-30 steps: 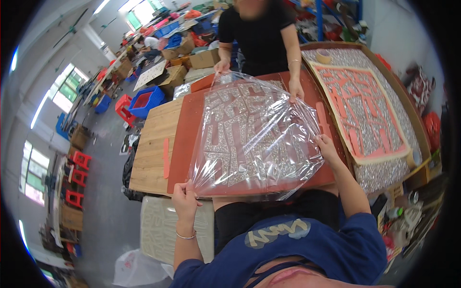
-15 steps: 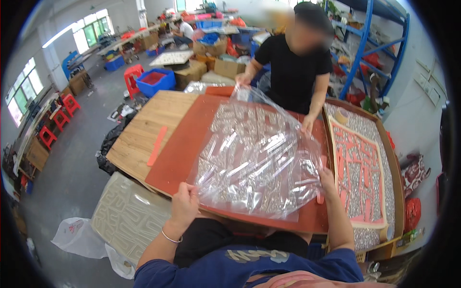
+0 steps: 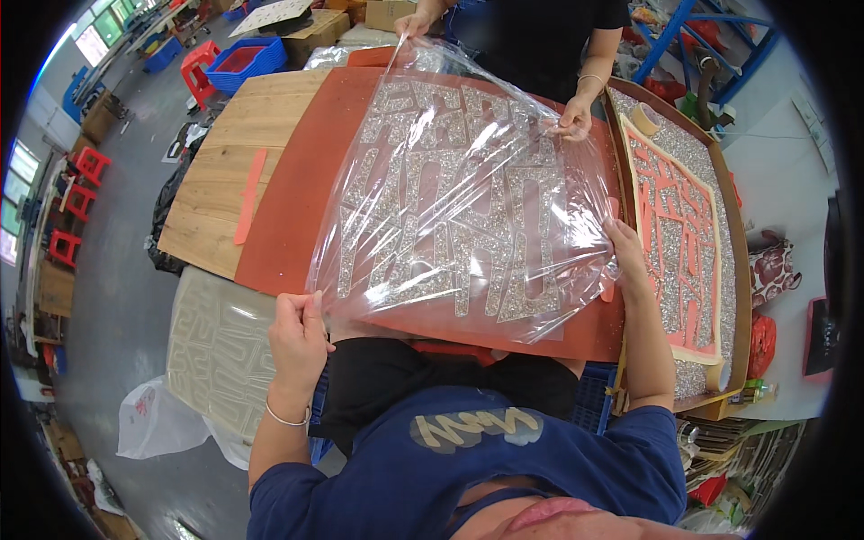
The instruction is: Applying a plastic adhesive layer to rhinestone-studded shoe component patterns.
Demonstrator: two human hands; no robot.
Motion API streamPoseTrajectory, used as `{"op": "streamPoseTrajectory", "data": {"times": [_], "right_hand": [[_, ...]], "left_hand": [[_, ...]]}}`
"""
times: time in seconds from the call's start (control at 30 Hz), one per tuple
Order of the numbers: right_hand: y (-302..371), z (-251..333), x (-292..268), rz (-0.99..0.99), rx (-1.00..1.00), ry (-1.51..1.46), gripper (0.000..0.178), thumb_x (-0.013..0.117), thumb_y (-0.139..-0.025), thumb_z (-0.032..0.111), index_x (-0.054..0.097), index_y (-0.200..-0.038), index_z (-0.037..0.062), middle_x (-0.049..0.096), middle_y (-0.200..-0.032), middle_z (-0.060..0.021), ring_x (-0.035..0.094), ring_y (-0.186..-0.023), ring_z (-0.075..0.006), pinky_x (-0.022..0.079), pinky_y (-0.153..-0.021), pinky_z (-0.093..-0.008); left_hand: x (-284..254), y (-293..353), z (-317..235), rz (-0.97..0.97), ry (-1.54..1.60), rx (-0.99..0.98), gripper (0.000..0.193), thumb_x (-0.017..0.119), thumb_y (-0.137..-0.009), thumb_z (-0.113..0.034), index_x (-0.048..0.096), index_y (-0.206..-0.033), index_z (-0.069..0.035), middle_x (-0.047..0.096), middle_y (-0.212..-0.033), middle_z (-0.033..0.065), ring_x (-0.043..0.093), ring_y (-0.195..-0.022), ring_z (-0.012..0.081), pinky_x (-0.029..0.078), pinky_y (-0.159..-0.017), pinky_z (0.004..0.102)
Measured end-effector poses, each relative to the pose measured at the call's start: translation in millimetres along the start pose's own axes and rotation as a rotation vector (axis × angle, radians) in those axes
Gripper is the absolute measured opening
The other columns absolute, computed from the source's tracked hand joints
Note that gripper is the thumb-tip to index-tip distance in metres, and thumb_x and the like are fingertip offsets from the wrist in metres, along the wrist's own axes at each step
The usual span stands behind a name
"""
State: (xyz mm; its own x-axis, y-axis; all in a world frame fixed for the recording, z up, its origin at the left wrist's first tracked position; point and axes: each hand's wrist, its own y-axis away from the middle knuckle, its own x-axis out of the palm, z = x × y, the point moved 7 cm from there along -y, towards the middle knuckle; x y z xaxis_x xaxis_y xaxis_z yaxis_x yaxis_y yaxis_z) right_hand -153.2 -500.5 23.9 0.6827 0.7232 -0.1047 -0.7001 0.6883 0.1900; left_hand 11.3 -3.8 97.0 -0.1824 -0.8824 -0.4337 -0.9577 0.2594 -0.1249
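Observation:
A clear plastic film (image 3: 587, 232) is stretched over glittery rhinestone pieces (image 3: 463, 283), which lie in a pattern on a red-brown board (image 3: 279, 202). My left hand (image 3: 300, 335) pinches the film's near left corner, just off the board's front edge. At the right, my right hand (image 3: 625, 250) grips the film's near right corner, where it bunches. Across the board, a co-worker in black holds the far corners, one hand (image 3: 414, 25) at the far left and the other hand (image 3: 576, 119) at the far right. Bright glare streaks the film.
Right of the board stands a shallow tray (image 3: 740, 270) of loose rhinestones with a pink cut-out stencil (image 3: 688, 270) in it. A pink strip (image 3: 250, 196) lies on the wooden tabletop (image 3: 211, 198). Below left is a pale patterned sheet (image 3: 202, 346). Blue crates (image 3: 247, 61) stand far left.
The film is spread wider and tauter, and the pattern shows more clearly under it. My hands are farther apart, both still gripping the film. The head view has tilted down.

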Motion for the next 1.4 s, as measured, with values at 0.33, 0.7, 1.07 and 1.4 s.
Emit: {"op": "streamPoseTrajectory", "data": {"times": [0.33, 0.7, 1.07, 1.4], "right_hand": [[60.3, 2.7, 18.2, 0.008, -0.046, -0.028, 0.017, 0.051, -0.089, 0.023, 0.056, -0.082, 0.0082, 0.042, -0.056, 0.0085, 0.034, -0.041, -0.0015, 0.025, -0.037, -0.0182], [51.2, -32.7, 8.2, 0.037, -0.010, -0.161, 0.018, 0.051, -0.090, 0.022, 0.053, -0.078, 0.0086, 0.044, -0.054, 0.0064, 0.035, -0.041, -0.0022, 0.025, -0.037, -0.0170], [21.9, -33.4, 8.3, 0.000, 0.049, -0.241, 0.020, 0.052, -0.089, 0.024, 0.051, -0.076, 0.0095, 0.045, -0.056, 0.0037, 0.036, -0.039, -0.0046, 0.030, -0.034, -0.0207], [5.3, -8.8, 10.9, 0.060, 0.025, -0.171, 0.017, 0.050, -0.091, 0.020, 0.056, -0.087, 0.0043, 0.049, -0.066, 0.0054, 0.041, -0.052, -0.0016, 0.031, -0.045, -0.0173]], "left_hand": [[-45.7, 8.0, -13.7, -0.112, 0.010, 0.008, 0.021, 0.051, -0.090, -0.017, 0.045, -0.079, -0.001, 0.045, -0.054, 0.0033, 0.045, -0.038, 0.0071, 0.040, -0.032, 0.0232], [-23.0, 17.5, -29.4, -0.031, 0.099, -0.007, 0.020, 0.052, -0.090, -0.016, 0.045, -0.079, -0.001, 0.045, -0.052, 0.0013, 0.044, -0.040, 0.0047, 0.040, -0.033, 0.0210], [-20.8, 19.6, -27.6, -0.034, 0.013, 0.012, 0.019, 0.052, -0.090, -0.016, 0.045, -0.080, -0.001, 0.046, -0.051, 0.0019, 0.045, -0.040, 0.0064, 0.042, -0.035, 0.0218], [-13.5, 13.1, -11.3, 0.004, 0.022, -0.011, 0.019, 0.052, -0.090, -0.017, 0.046, -0.083, -0.001, 0.049, -0.052, 0.0035, 0.048, -0.041, 0.0069, 0.041, -0.036, 0.0223]]}}
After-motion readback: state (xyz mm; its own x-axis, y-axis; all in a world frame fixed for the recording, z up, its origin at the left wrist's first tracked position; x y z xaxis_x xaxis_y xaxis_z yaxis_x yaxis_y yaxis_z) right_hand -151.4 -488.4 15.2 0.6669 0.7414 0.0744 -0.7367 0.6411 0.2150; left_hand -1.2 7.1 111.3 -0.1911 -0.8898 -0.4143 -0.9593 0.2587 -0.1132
